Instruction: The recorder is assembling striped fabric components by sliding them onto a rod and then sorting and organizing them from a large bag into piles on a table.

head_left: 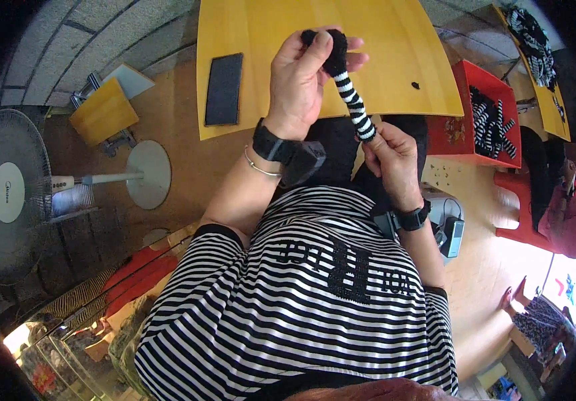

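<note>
A narrow knitted tube [352, 101] with black and white stripes and a wider black end stretches between my hands, over the front edge of the yellow table [401, 40]. My left hand [298, 83] grips the black end, with the thumb pressed on top and some fingers showing behind it. Lower and to the right, my right hand [395, 160] pinches the striped end between thumb and fingers. Whether the tube is a sock or a toy's limb, I cannot tell.
On the table lie a dark rectangular pad [224, 89] and a small black scrap [415, 85]. A red bin [492, 158] to the right holds several striped knitted pieces. At left stands a fan [7, 194]. Another person [565, 220] is at far right, near a second table [550, 107].
</note>
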The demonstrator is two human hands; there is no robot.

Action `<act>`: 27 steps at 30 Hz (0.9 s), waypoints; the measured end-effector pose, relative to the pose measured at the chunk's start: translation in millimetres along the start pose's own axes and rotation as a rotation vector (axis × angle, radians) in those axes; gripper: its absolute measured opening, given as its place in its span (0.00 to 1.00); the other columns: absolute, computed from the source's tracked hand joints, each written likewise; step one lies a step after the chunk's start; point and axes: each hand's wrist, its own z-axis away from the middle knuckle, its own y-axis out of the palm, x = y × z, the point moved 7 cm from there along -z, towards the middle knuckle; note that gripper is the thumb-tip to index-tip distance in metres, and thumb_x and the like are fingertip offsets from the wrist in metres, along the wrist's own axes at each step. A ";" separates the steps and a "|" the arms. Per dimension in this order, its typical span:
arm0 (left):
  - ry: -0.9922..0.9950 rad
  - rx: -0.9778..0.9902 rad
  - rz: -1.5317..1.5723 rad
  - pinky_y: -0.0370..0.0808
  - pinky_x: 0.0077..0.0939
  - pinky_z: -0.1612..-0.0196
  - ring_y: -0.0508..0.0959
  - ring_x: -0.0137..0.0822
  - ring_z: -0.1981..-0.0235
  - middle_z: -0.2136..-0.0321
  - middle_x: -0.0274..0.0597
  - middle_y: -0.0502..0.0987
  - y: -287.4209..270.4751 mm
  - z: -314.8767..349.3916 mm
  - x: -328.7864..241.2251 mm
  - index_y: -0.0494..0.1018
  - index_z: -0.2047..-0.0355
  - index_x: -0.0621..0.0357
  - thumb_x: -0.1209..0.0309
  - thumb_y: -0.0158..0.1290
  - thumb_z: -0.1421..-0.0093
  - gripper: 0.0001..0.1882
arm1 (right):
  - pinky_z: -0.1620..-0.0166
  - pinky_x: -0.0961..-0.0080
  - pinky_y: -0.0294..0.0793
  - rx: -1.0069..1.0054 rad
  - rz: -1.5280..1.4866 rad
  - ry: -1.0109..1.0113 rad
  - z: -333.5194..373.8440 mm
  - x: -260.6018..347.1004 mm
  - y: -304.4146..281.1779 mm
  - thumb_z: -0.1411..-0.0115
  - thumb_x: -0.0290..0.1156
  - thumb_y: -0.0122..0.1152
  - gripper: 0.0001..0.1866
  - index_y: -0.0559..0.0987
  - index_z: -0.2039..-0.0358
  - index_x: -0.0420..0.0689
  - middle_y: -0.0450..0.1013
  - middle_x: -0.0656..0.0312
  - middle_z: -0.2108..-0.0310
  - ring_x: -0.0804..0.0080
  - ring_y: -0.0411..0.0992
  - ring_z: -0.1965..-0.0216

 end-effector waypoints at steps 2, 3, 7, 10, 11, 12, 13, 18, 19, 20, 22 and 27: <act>0.019 -0.062 0.057 0.80 0.42 0.57 0.81 0.48 0.64 0.63 0.56 0.78 -3.6 2.1 4.6 0.70 0.61 0.62 0.64 0.50 0.35 0.12 | 0.84 0.88 0.52 -0.006 -0.048 0.007 0.3 -5.8 0.7 0.34 0.29 0.52 0.09 0.74 0.72 0.40 0.64 0.71 0.84 0.87 0.57 0.86; 0.025 -0.057 0.057 0.80 0.42 0.57 0.81 0.48 0.64 0.63 0.56 0.78 -0.3 3.2 7.3 0.70 0.61 0.62 0.64 0.50 0.35 0.12 | 0.84 0.88 0.52 -0.004 -0.046 0.000 0.7 -7.9 1.5 0.34 0.29 0.52 0.09 0.74 0.72 0.40 0.64 0.71 0.84 0.87 0.57 0.86; 0.041 -0.125 0.156 0.78 0.44 0.54 0.81 0.48 0.62 0.63 0.51 0.79 4.9 6.8 10.2 0.69 0.60 0.61 0.61 0.50 0.35 0.14 | 0.84 0.88 0.53 -0.034 -0.142 0.000 2.5 -12.2 5.1 0.34 0.29 0.52 0.09 0.74 0.70 0.40 0.65 0.70 0.83 0.86 0.57 0.86; 0.006 -0.152 0.207 0.75 0.48 0.49 0.79 0.51 0.58 0.58 0.55 0.76 7.9 10.0 17.0 0.66 0.59 0.61 0.61 0.49 0.35 0.14 | 0.84 0.88 0.53 -0.032 -0.231 -0.038 1.3 -8.2 9.6 0.34 0.29 0.51 0.09 0.75 0.69 0.39 0.66 0.69 0.83 0.86 0.58 0.87; -0.009 -0.143 0.210 0.75 0.47 0.49 0.79 0.50 0.59 0.59 0.55 0.76 10.4 12.3 21.5 0.66 0.59 0.60 0.62 0.49 0.35 0.14 | 0.84 0.88 0.53 -0.033 -0.231 -0.038 -0.8 -7.6 11.1 0.34 0.29 0.51 0.09 0.75 0.69 0.39 0.66 0.69 0.83 0.86 0.58 0.87; -0.027 -0.134 0.215 0.76 0.47 0.50 0.79 0.50 0.59 0.60 0.55 0.77 14.7 16.0 26.3 0.66 0.59 0.60 0.62 0.49 0.35 0.14 | 0.85 0.88 0.53 -0.042 -0.284 -0.062 -2.5 -6.3 11.1 0.34 0.29 0.51 0.09 0.75 0.68 0.39 0.66 0.69 0.83 0.85 0.58 0.87; -0.098 -0.139 0.249 0.77 0.46 0.52 0.80 0.50 0.60 0.62 0.55 0.78 19.1 22.0 34.8 0.67 0.59 0.59 0.62 0.49 0.35 0.13 | 0.85 0.87 0.52 -0.051 -0.337 -0.085 -4.6 -5.0 11.1 0.34 0.29 0.51 0.09 0.75 0.68 0.39 0.67 0.68 0.82 0.85 0.58 0.87; -0.098 -0.142 0.274 0.80 0.39 0.55 0.81 0.46 0.64 0.65 0.54 0.79 24.2 25.1 38.3 0.68 0.64 0.60 0.66 0.49 0.35 0.09 | 0.84 0.87 0.51 -0.050 -0.443 -0.099 -8.8 6.2 15.7 0.34 0.30 0.51 0.10 0.76 0.66 0.37 0.66 0.68 0.84 0.85 0.57 0.87; -0.095 -0.162 0.259 0.80 0.38 0.55 0.81 0.46 0.64 0.65 0.54 0.79 20.2 21.9 37.0 0.68 0.64 0.60 0.66 0.50 0.35 0.09 | 0.84 0.87 0.51 -0.050 -0.444 -0.097 -9.8 6.2 12.5 0.34 0.30 0.51 0.10 0.76 0.66 0.37 0.66 0.68 0.84 0.85 0.57 0.87; -0.069 -0.189 0.231 0.80 0.38 0.55 0.81 0.45 0.64 0.65 0.53 0.79 14.9 18.2 32.8 0.69 0.63 0.60 0.66 0.50 0.35 0.09 | 0.84 0.88 0.51 -0.016 -0.385 -0.065 -11.0 4.5 11.2 0.34 0.30 0.51 0.10 0.76 0.66 0.37 0.66 0.68 0.84 0.85 0.57 0.87; -0.015 -0.186 0.229 0.79 0.39 0.55 0.81 0.46 0.63 0.64 0.52 0.79 6.4 11.7 27.3 0.68 0.60 0.60 0.67 0.49 0.35 0.10 | 0.83 0.88 0.51 0.007 -0.276 -0.030 -9.9 -0.3 8.4 0.34 0.30 0.51 0.10 0.76 0.67 0.36 0.65 0.69 0.84 0.85 0.56 0.87; -0.041 -0.183 0.250 0.79 0.39 0.55 0.81 0.46 0.63 0.64 0.53 0.78 1.1 12.7 36.2 0.67 0.61 0.61 0.67 0.49 0.34 0.09 | 0.84 0.87 0.51 0.040 -0.319 0.008 -6.9 -9.5 8.5 0.34 0.30 0.51 0.11 0.76 0.67 0.36 0.65 0.68 0.84 0.85 0.56 0.88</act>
